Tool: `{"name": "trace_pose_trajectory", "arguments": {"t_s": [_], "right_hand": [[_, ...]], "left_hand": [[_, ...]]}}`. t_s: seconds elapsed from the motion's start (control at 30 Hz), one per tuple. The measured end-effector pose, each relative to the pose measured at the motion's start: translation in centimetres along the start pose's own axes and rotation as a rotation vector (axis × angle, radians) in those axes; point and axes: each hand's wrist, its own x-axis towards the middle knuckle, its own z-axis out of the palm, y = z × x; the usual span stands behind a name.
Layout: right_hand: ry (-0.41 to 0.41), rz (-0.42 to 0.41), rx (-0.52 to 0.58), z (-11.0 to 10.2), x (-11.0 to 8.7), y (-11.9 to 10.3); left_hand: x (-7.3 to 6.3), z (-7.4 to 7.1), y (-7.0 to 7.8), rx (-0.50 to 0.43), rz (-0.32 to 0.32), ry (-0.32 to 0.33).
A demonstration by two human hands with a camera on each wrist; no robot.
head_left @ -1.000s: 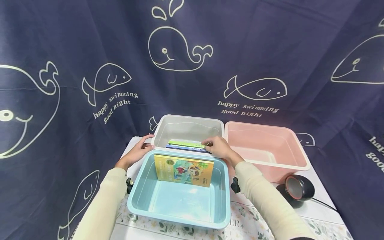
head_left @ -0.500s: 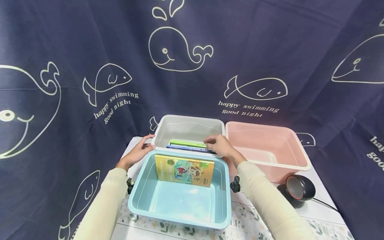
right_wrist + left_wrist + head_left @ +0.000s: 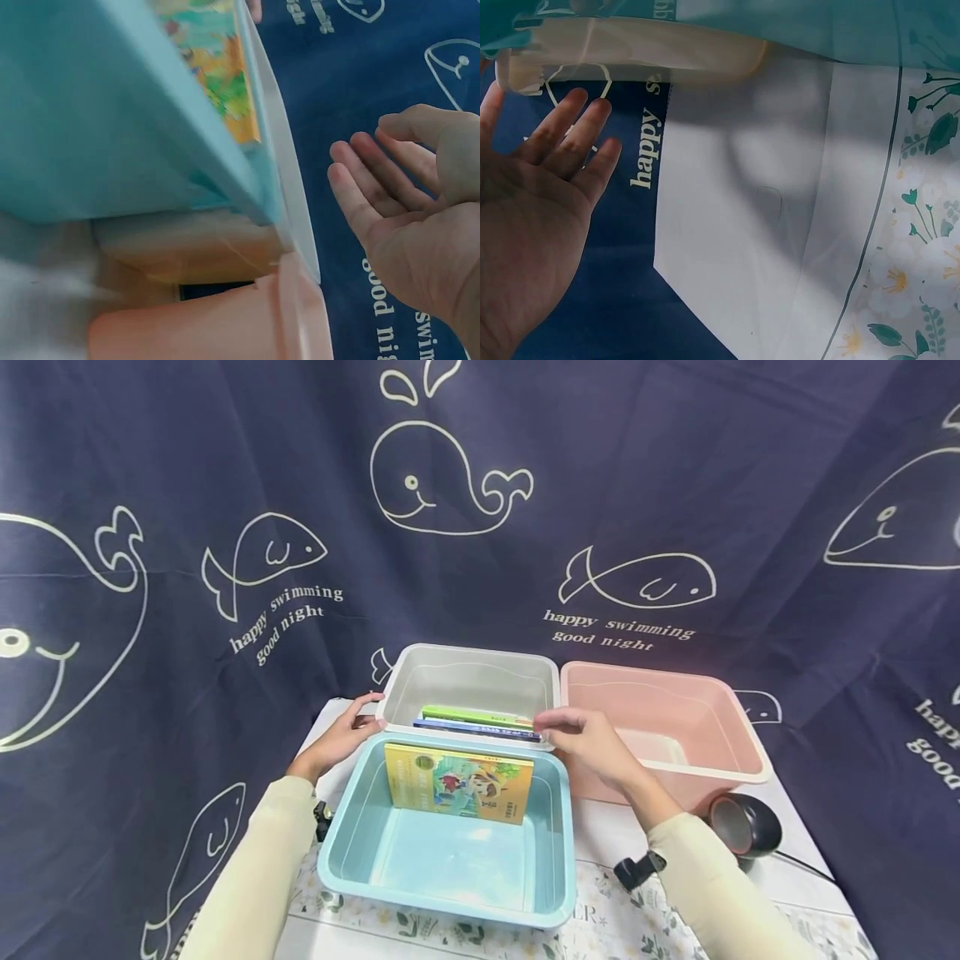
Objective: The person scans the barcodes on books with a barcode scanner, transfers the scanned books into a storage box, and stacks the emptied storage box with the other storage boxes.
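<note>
My left hand (image 3: 341, 739) rests its fingertips against the left rim of a grey bin (image 3: 491, 656). Its fingers look straight in the left wrist view. My right hand (image 3: 596, 745) hovers at that bin's front right corner, fingers loosely bent and nothing between them in the right wrist view. Inside the grey bin, books with a green spine (image 3: 476, 717) and a blue spine (image 3: 472, 729) lean along the front wall. A yellow picture book (image 3: 457, 783) stands upright against the back wall of the light-blue bin (image 3: 442, 906) in front.
To the right of the grey bin stands a pink bin (image 3: 652, 675). A black rounded object with a cord (image 3: 750, 827) sits on the white table (image 3: 600, 835) near it. A dark blue curtain (image 3: 480, 585) with whale and fish drawings hangs behind.
My right hand has drawn back rightward from the books in the grey bin, and its forearm has swung right. The green and blue books have settled, showing more of their right ends. My left hand stays put.
</note>
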Motion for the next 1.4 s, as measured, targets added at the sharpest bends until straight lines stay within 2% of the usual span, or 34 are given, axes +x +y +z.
{"name": "trace_pose_trajectory", "arguments": {"t_s": [0.13,0.27,0.53,0.87,1.17,1.4], "right_hand": [[-0.047,-0.049,-0.050,1.1,-1.4,0.6],[-0.085,-0.102,-0.104,2.4,-1.8,1.0],[-0.048,-0.045,-0.074,3.9,-1.6,0.6],[-0.062,-0.047,-0.083,4.6,-1.4,0.2],[-0.086,-0.036,-0.156,6.3,-0.9,0.7],[-0.102,-0.040,-0.199,7.3,-0.2,1.1]], "left_hand": [[0.0,0.1,0.2,-0.001,-0.004,-0.003],[-0.2,0.0,0.1,0.010,-0.005,0.004],[-0.1,0.0,-0.3,0.017,-0.005,0.001],[-0.5,0.0,0.2,0.003,0.014,-0.004],[-0.4,0.3,0.6,-0.013,0.035,-0.018],[-0.5,0.3,0.5,-0.004,0.030,-0.002]]}}
